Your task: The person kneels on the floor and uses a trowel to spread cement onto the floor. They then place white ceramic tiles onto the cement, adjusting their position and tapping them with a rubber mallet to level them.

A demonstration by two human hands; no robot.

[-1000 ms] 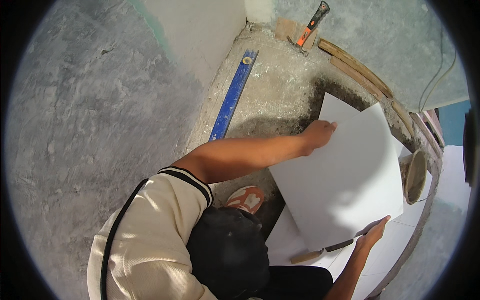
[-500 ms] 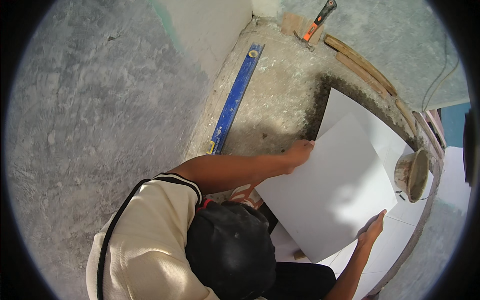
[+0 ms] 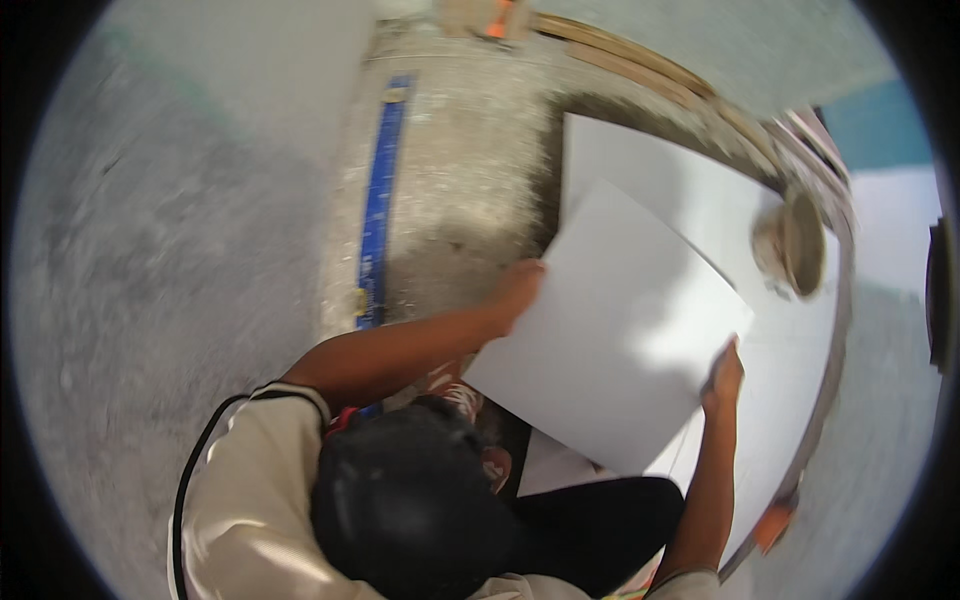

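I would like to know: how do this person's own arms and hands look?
The left sleeve is short and cream, with dark trim at the cuff; a black cord runs along it. On the right arm, only a cream sleeve edge shows. The left hand and right hand wear no gloves.

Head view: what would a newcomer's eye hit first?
The large white tile near mid-picture, held at its edges by the left hand and right hand. Next comes the long blue level on the rough floor, left of the tile. Then the bucket on white flooring, at right.
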